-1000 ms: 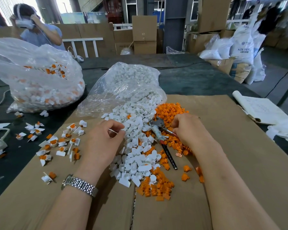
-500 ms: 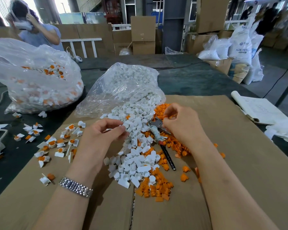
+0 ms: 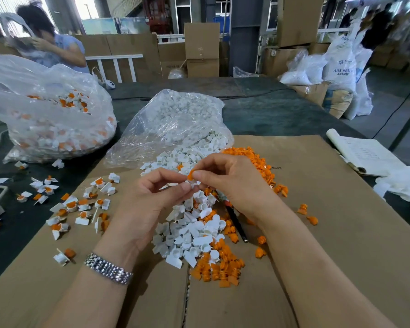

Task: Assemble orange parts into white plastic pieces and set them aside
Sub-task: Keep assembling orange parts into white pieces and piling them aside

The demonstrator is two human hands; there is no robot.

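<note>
My left hand (image 3: 149, 197) pinches a small white plastic piece (image 3: 191, 183) between thumb and fingertips above the heap. My right hand (image 3: 232, 183) pinches an orange part (image 3: 189, 174) directly over that white piece, the two touching. Below the hands lies a pile of loose white pieces (image 3: 189, 233) spilling from a clear bag (image 3: 175, 121). Loose orange parts (image 3: 258, 164) lie heaped to the right, with more orange parts (image 3: 218, 268) at the pile's near end. Assembled white-and-orange pieces (image 3: 78, 207) are scattered to the left on the cardboard (image 3: 329, 233).
A big clear bag of assembled pieces (image 3: 50, 119) stands at the back left. Pliers with a dark handle (image 3: 236, 223) lie partly under my right wrist. An open notebook (image 3: 362, 155) and white cloth (image 3: 402, 183) sit at the right. A person (image 3: 50, 43) works behind the far-left bag.
Both hands rose off the piles and came together. My right hand picked an orange part from its heap and brought it onto the white piece held in my left hand.
</note>
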